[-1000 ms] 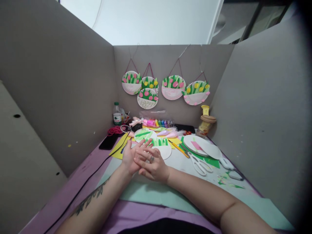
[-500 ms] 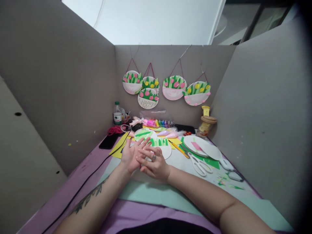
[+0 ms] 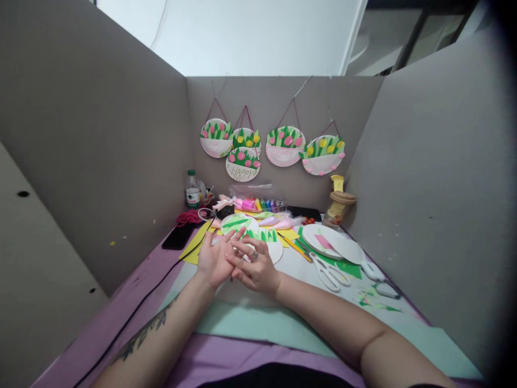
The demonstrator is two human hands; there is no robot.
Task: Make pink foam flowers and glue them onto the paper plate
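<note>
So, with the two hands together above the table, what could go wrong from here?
The white plate with green leaves lies just beyond the left hand and right hand, so a forward nudge might bend the leaves. The black cable runs to the left of the left hand and could snag if that hand swings outward.

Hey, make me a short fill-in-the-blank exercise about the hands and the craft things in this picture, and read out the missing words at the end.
1. The left hand is held open with its palm turned ____, not down.
2. The right hand wears a ____ on one finger.
3. The scissors have handles coloured ____.
4. The bottle by the back left corner has a ____ cap.

Missing words: up; ring; white; green.
</note>
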